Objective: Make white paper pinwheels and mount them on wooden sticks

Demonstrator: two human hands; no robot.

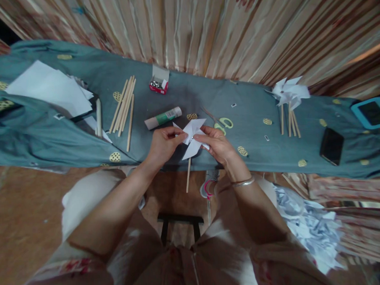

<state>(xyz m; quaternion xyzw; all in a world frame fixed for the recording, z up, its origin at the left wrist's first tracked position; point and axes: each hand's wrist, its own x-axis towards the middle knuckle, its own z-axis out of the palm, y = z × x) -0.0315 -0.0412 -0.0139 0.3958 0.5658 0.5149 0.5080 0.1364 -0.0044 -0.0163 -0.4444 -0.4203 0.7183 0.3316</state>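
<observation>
A white paper pinwheel [193, 150] on a thin wooden stick [188, 176] is held up at the table's front edge, its stick pointing down. My left hand [165, 144] pinches a blade on the left side. On the right, my right hand [217, 142] grips the pinwheel with its thumb near the pin at the centre. Just behind the hands lie a glue stick [163, 118] with a green label and a pair of scissors [223, 123] with pale green handles. A small red box [158, 83] of metal pins stands with its lid up farther back.
White paper sheets [50, 87] and several loose wooden sticks [123, 105] lie to the left. At the right are finished pinwheels [291, 92], a black phone [332, 146] and a blue-framed device [373, 112]. A pile of white paper pieces [310, 225] sits below the table.
</observation>
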